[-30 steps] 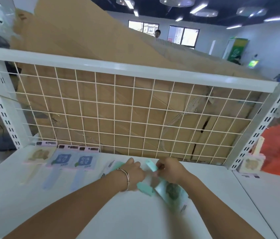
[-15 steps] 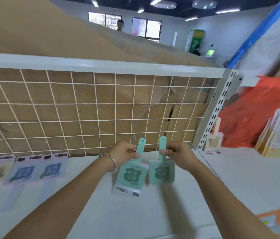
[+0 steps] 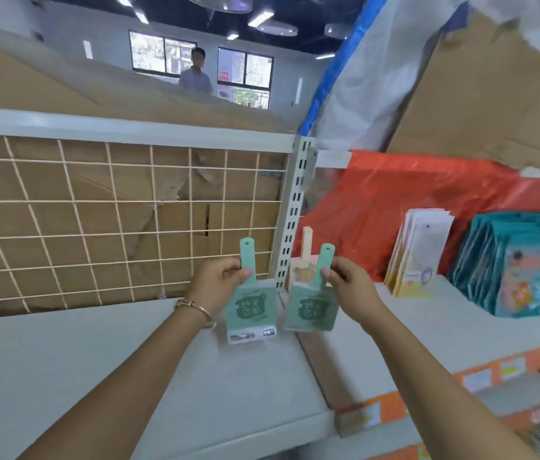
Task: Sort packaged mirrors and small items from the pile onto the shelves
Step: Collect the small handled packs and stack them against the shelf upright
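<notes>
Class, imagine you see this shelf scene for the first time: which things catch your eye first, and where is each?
First, the centre: the left hand pinches the left green mirror by its handle and the right hand pinches the right green mirror likewise, both held above the white shelf. Next, the red sheet glaring behind the right-hand shelf, with teal packets lined up before it at far right.

Scene bright and evenly lit. Light comes from ceiling strips (image 3: 262,17) overhead, with daylight through the rear windows (image 3: 245,66). Shadows on the shelf (image 3: 79,360) are weak and soft. No strong glare. Motion blur smears the cardboard (image 3: 481,94) at upper right. Small print is unreadable. Wide-angle distortion bows the wire grid (image 3: 96,220) towards the left edge.
</notes>
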{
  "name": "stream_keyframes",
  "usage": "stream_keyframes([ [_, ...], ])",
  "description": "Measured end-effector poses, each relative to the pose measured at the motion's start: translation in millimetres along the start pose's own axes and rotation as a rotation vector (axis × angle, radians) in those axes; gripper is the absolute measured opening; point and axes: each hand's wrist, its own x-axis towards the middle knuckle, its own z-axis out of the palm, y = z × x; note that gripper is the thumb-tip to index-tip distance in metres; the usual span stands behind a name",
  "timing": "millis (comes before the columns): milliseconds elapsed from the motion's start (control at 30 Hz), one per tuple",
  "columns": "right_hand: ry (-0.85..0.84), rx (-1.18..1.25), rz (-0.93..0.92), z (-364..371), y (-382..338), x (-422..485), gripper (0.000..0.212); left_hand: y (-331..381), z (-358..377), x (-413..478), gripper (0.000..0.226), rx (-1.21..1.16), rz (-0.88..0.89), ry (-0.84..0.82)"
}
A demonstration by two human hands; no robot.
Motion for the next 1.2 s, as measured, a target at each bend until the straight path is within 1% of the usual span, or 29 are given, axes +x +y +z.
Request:
stream_keyframes([
  [100,-0.030,-0.013,0.017,-33,22,7,0.017,8,34,2,0.019,0.027,0.002,0.025],
  [233,-0.156,-0.060,0.051,-51,38,21,0.016,14,60,3,0.009,0.042,-0.025,0.070],
  [333,-0.183,-0.021,0.062,-51,44,37,0.016,17,71,8,0.015,0.032,-0.042,0.079],
  [533,-0.238,0.048,0.127,-30,53,68,0.016,5,78,36,0.021,0.058,-0.029,0.014],
  [700,-0.254,0.036,0.143,-19,68,93,0.019,-7,83,58,0.026,0.052,-0.045,-0.005],
  [867,-0.244,0.017,0.105,-7,85,114,0.026,-15,89,67,0.025,0.051,-0.066,0.017],
  [1033,-0.233,-0.038,0.038,3,97,140,0.018,-29,99,74,0.024,0.100,-0.087,0.065],
  [1133,-0.214,-0.060,-0.027,6,100,153,0.026,-42,107,81,0.025,0.127,-0.113,0.098],
  [1200,-0.221,-0.082,-0.064,8,103,160,0.017,-47,113,83,0.028,0.117,-0.123,0.111],
])
